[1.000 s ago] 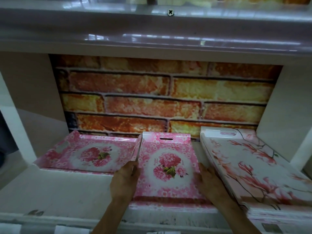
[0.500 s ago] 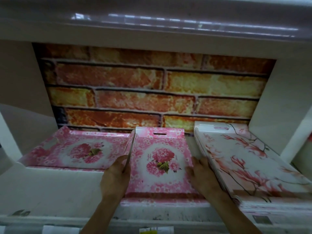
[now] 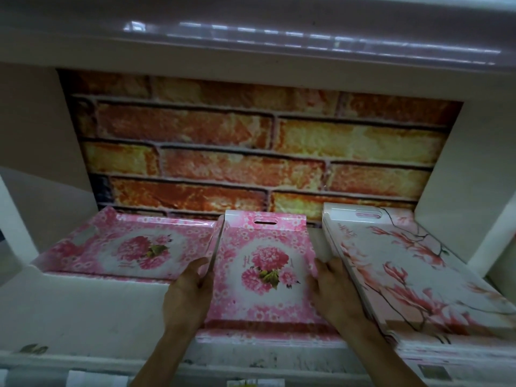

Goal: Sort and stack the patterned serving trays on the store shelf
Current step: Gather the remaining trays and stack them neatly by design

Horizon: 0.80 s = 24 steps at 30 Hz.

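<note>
So, 3 tray groups on 1 white shelf board (image 3: 83,311), w/ 1 brick-print back panel (image 3: 251,152) behind and 1 glossy upper shelf (image 3: 251,32) overhead. Far left: 1 pink floral rectangular tray (image 3: 134,247) lying flat, long side to the front, its right rim just beside the middle group. Next, the left hand (image 3: 190,291), fingers curled round the left edge of the pink floral tray w/ slot handle (image 3: 265,263); thumb side is up at the rim. That tray sits centre-shelf, short side to the front, slot at the back, on top of more pink trays. Layered edges show at the front, but no. of layers can't be told. Then the right hand (image 3: 337,291), gripping the same tray's right edge, in the gap between it and the right group. Far right: 1 stack of white magnolia-print trays (image 3: 405,263), handle slot at the back, slightly angled, several thin edges visible, exact count unclear. Total: 2 hands, both on 1 tray.
</note>
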Motion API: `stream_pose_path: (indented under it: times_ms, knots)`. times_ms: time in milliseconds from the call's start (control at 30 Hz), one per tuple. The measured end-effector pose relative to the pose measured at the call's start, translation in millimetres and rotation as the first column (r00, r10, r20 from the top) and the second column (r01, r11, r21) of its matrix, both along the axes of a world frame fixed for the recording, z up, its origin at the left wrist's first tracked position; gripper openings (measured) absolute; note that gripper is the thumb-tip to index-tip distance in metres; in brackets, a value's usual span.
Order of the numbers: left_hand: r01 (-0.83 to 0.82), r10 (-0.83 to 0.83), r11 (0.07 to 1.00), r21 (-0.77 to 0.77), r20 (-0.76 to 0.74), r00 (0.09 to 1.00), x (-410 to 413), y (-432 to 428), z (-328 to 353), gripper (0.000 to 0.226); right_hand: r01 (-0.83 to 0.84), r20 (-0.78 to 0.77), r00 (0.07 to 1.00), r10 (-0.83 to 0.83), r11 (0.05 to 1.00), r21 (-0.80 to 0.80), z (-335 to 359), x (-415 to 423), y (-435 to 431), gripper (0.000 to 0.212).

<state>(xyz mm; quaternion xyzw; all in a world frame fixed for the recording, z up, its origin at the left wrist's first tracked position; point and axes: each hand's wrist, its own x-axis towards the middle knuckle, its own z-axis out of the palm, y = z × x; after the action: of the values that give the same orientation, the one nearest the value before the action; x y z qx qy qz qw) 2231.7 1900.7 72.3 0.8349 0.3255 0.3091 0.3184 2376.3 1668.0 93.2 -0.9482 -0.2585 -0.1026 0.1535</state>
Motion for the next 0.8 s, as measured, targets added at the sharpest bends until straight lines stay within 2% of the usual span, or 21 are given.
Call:
stream_pose_path:
  times_ms: [67, 233, 367, 600, 800]
  knots:
    - [-0.009, 0.008, 0.999, -0.038, -0.009, 1.000, -4, 3, 2, 0.036, -0.045, 0.018, 0.999, 0.044, 0.999, 0.006, 6, 0, 5, 0.038]
    - [-0.022, 0.023, 0.994, -0.104, 0.007, 1.000, -16, 6, 11, 0.045, -0.160, -0.071, 0.984, 0.164, 0.986, 0.051, 22, -3, 29, 0.038]
    - [-0.078, 0.079, 0.978, -0.192, 0.001, 0.997, -25, 18, 11, 0.042, -0.218, -0.129, 0.966, 0.224, 0.974, 0.057, 26, -11, 54, 0.041]
    - [-0.184, 0.177, 0.945, -0.271, -0.052, 0.983, -43, 40, 6, 0.038, -0.354, -0.138, 0.922, 0.361, 0.932, 0.075, 33, -27, 88, 0.039]
    - [-0.205, 0.202, 0.920, -0.334, -0.046, 0.978, -49, 49, 10, 0.034, -0.453, -0.178, 0.863, 0.472, 0.880, 0.141, 39, -44, 117, 0.039]
